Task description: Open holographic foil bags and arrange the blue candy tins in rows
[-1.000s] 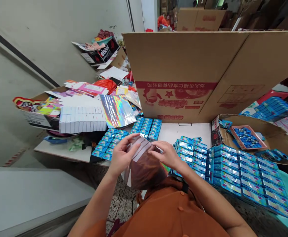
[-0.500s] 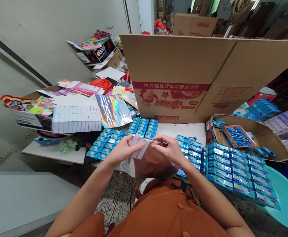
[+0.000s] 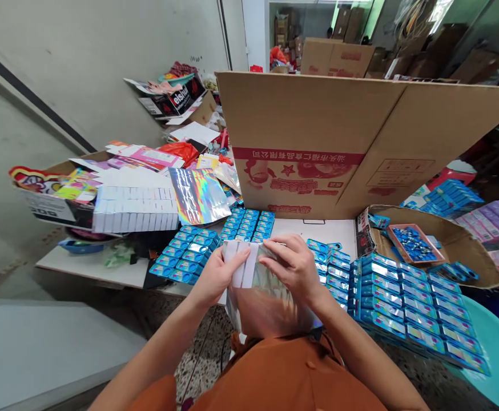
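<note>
My left hand is closed on a few narrow white box-like pieces, its thumb lying across their top. From these pieces a shiny silvery sheet spreads towards my body, brownish where it seems to mirror my clothing. My right hand has its fingers bent and pinched at the sheet's upper edge, close beside the white pieces; the exact fingertip contact is partly hidden. Blue packs lie in rows just beyond my left hand. Further blue packs lie in rows to the right of my right hand.
A large cardboard box stands behind the table. On the left are a stack of small white boxes and a holographic sheet. At right, a blue pack stack sits near an open carton and a turquoise round surface.
The white pieces and shiny sheet have turned more upright and come slightly nearer to my body. My right hand has shifted a little lower, its fingers still at the sheet's edge.
</note>
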Tool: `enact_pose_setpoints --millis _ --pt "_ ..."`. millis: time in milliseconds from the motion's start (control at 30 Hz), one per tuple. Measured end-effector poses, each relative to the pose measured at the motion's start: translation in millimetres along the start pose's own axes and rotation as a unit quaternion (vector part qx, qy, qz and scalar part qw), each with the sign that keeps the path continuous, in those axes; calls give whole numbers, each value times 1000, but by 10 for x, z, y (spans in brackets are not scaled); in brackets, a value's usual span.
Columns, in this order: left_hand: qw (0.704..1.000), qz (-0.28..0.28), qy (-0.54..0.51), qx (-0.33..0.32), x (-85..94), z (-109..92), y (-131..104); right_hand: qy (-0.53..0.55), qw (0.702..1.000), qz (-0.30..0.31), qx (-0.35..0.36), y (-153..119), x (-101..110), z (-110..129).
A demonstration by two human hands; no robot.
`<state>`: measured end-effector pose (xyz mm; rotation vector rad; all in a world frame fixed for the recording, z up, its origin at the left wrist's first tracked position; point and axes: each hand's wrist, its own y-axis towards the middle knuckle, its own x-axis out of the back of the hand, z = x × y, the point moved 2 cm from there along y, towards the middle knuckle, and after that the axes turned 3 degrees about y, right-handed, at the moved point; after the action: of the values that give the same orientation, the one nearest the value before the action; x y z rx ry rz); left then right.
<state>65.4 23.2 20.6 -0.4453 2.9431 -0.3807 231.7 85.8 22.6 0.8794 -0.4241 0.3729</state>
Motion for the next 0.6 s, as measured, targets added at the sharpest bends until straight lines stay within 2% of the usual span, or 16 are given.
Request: enact_pose_setpoints --millis 133,267,467,600 --pt "1000 1 -7 -9 -2 11 -22 -42 999 -3 25 -57 -24 31" --pt "1000 8 9 -18 4 30 -19 -19 1000 -13 -4 -74 -38 55" --pt "987 1 128 -101 -5 -16 -28 27 997 -52 -41 9 0 59" --pt "976 -19 150 -158 -29 -46 -44 71 996 -21 -47 38 59 22"
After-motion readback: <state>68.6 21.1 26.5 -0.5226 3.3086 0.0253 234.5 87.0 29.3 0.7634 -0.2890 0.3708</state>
